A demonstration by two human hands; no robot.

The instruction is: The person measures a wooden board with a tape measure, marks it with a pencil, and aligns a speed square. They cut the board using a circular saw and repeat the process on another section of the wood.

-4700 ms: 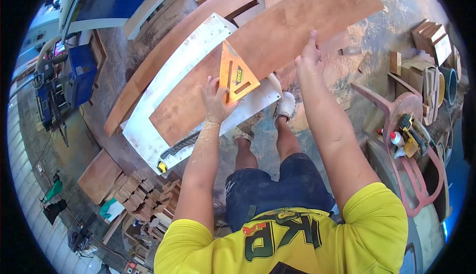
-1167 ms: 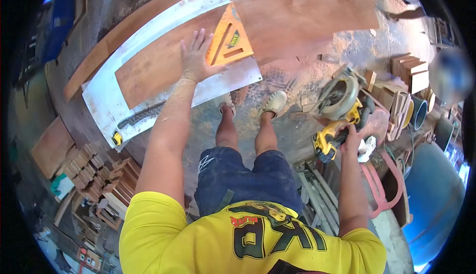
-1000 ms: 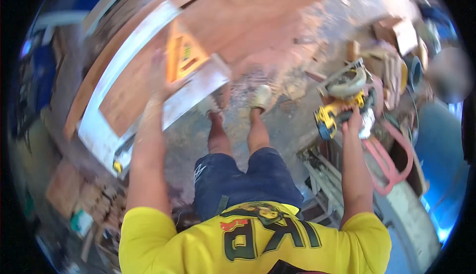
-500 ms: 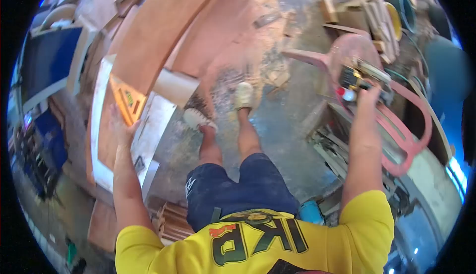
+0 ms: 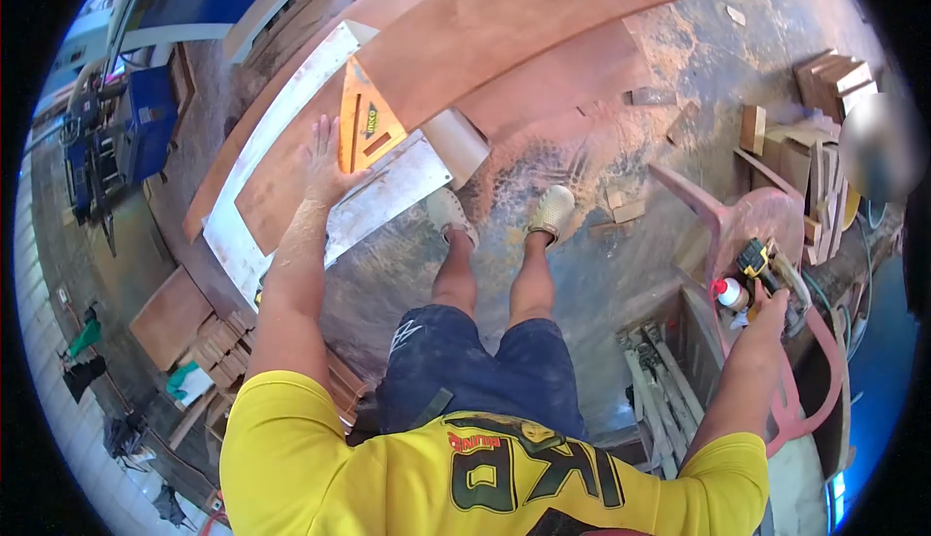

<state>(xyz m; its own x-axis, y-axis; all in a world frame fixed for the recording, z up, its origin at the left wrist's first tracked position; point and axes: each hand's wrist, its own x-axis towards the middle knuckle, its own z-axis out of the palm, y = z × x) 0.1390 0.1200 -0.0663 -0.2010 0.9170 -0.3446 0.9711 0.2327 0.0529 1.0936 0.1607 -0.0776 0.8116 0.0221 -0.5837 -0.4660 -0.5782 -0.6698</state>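
My left hand lies flat with fingers spread on a long curved reddish-brown board. Its thumb reaches the lower edge of an orange triangular set square, which rests on the same board. Under the board is a white sheet. Off to the right, my right hand is closed around the handle of a yellow-and-black cordless drill on the seat of a pink plastic chair. Beside the drill is a white bottle with a red cap; other items by the hand are partly hidden.
Sawdust covers parts of the concrete floor around my feet. Wood blocks are stacked at the right. Wood strips lie beside my right arm, and a blue machine stands at the left.
The view has turned, so the board and chair appear shifted and rotated. My left hand stays on the board by the set square; my right hand remains at the drill on the chair.
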